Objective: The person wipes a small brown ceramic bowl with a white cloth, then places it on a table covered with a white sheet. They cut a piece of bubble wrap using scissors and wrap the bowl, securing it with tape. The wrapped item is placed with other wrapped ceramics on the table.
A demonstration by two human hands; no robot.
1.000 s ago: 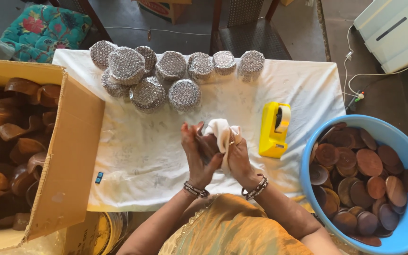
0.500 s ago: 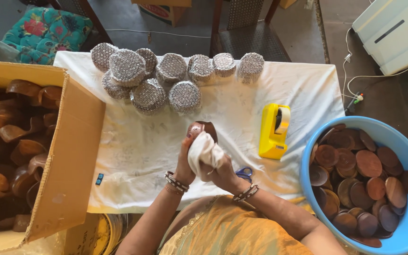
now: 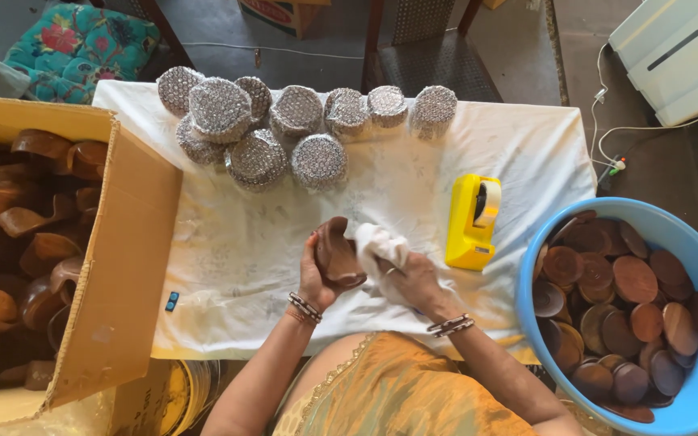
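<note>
The cardboard box [image 3: 115, 266] and blue tub [image 3: 692, 404] are cut off by the picture's edges.

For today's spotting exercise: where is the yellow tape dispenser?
In the head view, the yellow tape dispenser stands on the white cloth, right of the hands, beside the blue tub.

Round bubble-wrapped parcels [image 3: 284, 133], silvery, cluster along the far edge of the worktop [image 3: 228, 250]. An open brown cardboard box [image 3: 123, 266] stands at its left end. A small blue label [image 3: 171, 302] lies on the cloth beside the box.
</note>
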